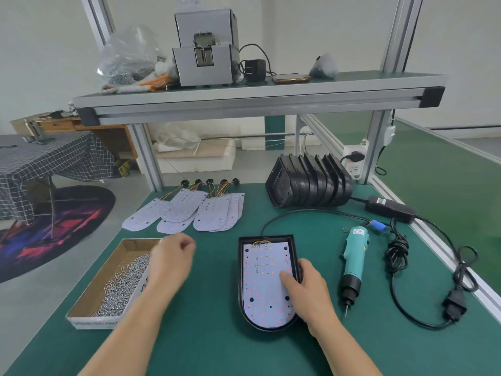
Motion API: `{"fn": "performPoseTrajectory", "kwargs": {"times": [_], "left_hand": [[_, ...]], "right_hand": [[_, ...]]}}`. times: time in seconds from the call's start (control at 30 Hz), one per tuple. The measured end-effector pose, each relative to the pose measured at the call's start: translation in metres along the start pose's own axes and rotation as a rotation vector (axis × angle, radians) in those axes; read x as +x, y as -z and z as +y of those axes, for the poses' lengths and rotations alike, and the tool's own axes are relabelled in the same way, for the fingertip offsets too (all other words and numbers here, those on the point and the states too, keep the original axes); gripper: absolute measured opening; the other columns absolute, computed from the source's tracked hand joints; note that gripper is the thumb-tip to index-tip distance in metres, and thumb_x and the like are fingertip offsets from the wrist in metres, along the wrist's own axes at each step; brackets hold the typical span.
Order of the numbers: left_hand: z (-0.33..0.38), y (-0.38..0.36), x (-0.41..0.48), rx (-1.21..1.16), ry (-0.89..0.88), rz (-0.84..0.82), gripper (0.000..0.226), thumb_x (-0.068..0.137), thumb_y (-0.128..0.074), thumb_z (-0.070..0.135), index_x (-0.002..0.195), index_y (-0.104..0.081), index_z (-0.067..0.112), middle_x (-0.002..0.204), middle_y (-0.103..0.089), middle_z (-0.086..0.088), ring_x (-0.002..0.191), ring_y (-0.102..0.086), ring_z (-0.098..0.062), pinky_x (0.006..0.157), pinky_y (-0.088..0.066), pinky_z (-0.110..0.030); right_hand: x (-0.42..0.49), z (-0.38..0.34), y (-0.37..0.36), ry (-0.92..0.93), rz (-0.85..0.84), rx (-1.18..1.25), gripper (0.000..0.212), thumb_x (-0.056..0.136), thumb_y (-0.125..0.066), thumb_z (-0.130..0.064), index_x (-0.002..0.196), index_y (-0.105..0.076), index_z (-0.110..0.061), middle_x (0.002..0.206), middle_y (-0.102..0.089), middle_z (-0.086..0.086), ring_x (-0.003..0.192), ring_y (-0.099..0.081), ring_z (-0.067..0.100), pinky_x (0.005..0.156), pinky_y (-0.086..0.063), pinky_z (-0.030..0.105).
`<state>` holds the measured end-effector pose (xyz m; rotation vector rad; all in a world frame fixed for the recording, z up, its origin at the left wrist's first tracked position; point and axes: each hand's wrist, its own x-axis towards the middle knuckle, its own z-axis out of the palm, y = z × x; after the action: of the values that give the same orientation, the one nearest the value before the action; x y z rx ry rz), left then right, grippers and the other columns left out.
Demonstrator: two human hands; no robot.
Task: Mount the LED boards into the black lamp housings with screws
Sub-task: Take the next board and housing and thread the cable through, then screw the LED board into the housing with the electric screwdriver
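The screw box [108, 283] lies under the left hand [170, 257]; its fingers are curled, contents indeterminate. Right hand [307, 284] fingers grip the black lamp housing [279, 238], thumb pressing the LED board [260, 291] seated inside. Hazard: relaxed thumb pressure may misalign the screw holes.

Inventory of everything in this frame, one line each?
lamp housing: 1, black, centre front
LED board: 1, white, in that housing
loose LED boards: about six, white, fanned out behind left
spare housings: one stack, black, back right
screw box: 1, cardboard, left, silver screws inside
electric screwdriver: 1, teal, lying right of the housing
power adapter: 1, black, far right
screw feeder: 1, grey, upper shelf
left hand: fingers curled, over the box's far corner
right hand: grips the housing's right edge, thumb on the board
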<state>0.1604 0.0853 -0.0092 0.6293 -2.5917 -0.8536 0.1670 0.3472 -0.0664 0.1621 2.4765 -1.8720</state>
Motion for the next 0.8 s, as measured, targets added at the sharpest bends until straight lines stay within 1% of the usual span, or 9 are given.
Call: {"fn": "performPoseTrajectory", "kwargs": {"times": [0.07,0.13,0.2,0.27,0.3,0.4,0.5,0.67,0.8], "left_hand": [[-0.03,0.023,0.015,0.112,0.064,0.124,0.027,0.087,-0.057,0.002,0.09,-0.076,0.021,0.097,-0.074,-0.008,0.08,-0.057,-0.028,0.072,-0.044,-0.032],[-0.059,0.04,0.024,0.276,0.142,0.148,0.037,0.085,-0.052,-0.004,0.101,-0.076,0.019,0.103,-0.069,-0.014,0.081,-0.06,-0.033,0.075,-0.051,-0.039],[-0.079,0.046,0.027,0.458,0.179,0.025,0.028,0.087,-0.055,0.0,0.104,-0.073,0.014,0.105,-0.069,-0.015,0.085,-0.064,-0.033,0.074,-0.054,-0.038],[-0.086,0.046,0.024,0.563,0.173,-0.123,0.018,0.088,-0.059,0.007,0.094,-0.074,0.016,0.099,-0.072,-0.008,0.083,-0.066,-0.028,0.067,-0.05,-0.031],[-0.087,0.044,0.023,0.582,0.162,-0.161,0.021,0.087,-0.059,0.007,0.088,-0.076,0.02,0.092,-0.073,-0.005,0.079,-0.065,-0.025,0.065,-0.049,-0.03],[-0.089,0.042,0.022,0.524,0.148,-0.136,0.027,0.082,-0.063,0.006,0.07,-0.078,0.025,0.074,-0.071,0.0,0.07,-0.064,-0.023,0.06,-0.049,-0.028],[-0.094,0.04,0.024,0.46,0.141,-0.062,0.026,0.08,-0.066,0.005,0.064,-0.073,0.024,0.074,-0.069,-0.005,0.072,-0.062,-0.029,0.063,-0.047,-0.03],[-0.107,0.039,0.025,0.47,0.103,0.059,0.019,0.083,-0.067,0.003,0.074,-0.077,0.017,0.082,-0.073,-0.014,0.076,-0.062,-0.036,0.066,-0.042,-0.034],[-0.109,0.043,0.025,0.376,0.112,0.122,0.02,0.087,-0.067,0.003,0.089,-0.081,0.018,0.092,-0.075,-0.018,0.083,-0.067,-0.041,0.074,-0.05,-0.04]], "right_hand": [[0.001,0.0,0.0,0.01,0.0,-0.027,0.008,0.094,-0.062,-0.021,0.087,-0.058,-0.021,0.088,-0.069,-0.005,0.08,-0.064,0.02,0.063,-0.048,0.025],[0.001,-0.001,0.0,0.022,0.005,-0.053,0.01,0.094,-0.063,-0.021,0.086,-0.056,-0.02,0.086,-0.068,-0.004,0.075,-0.06,0.016,0.06,-0.044,0.023],[0.002,-0.002,-0.001,0.026,0.003,-0.07,0.01,0.094,-0.063,-0.022,0.087,-0.057,-0.018,0.087,-0.068,-0.004,0.079,-0.061,0.018,0.063,-0.046,0.026],[0.002,-0.001,-0.001,0.026,0.0,-0.069,0.008,0.094,-0.063,-0.022,0.09,-0.058,-0.017,0.09,-0.069,-0.003,0.086,-0.064,0.022,0.071,-0.05,0.03],[0.002,-0.001,-0.001,0.026,-0.001,-0.065,0.007,0.094,-0.063,-0.022,0.091,-0.059,-0.017,0.091,-0.07,-0.003,0.087,-0.064,0.023,0.072,-0.05,0.03],[0.0,-0.002,0.0,0.028,0.005,-0.061,0.007,0.094,-0.063,-0.023,0.089,-0.058,-0.02,0.089,-0.069,-0.005,0.081,-0.063,0.016,0.063,-0.045,0.021],[0.0,-0.002,0.0,0.03,0.01,-0.058,0.009,0.094,-0.063,-0.022,0.087,-0.058,-0.02,0.087,-0.068,-0.006,0.079,-0.062,0.015,0.063,-0.045,0.022],[-0.001,-0.003,0.001,0.022,0.009,-0.038,0.007,0.093,-0.063,-0.022,0.089,-0.059,-0.019,0.088,-0.069,-0.006,0.086,-0.063,0.02,0.066,-0.046,0.022],[-0.002,-0.003,0.001,0.019,0.009,-0.047,0.007,0.093,-0.063,-0.022,0.089,-0.059,-0.02,0.089,-0.069,-0.007,0.086,-0.064,0.017,0.07,-0.048,0.025]]}}
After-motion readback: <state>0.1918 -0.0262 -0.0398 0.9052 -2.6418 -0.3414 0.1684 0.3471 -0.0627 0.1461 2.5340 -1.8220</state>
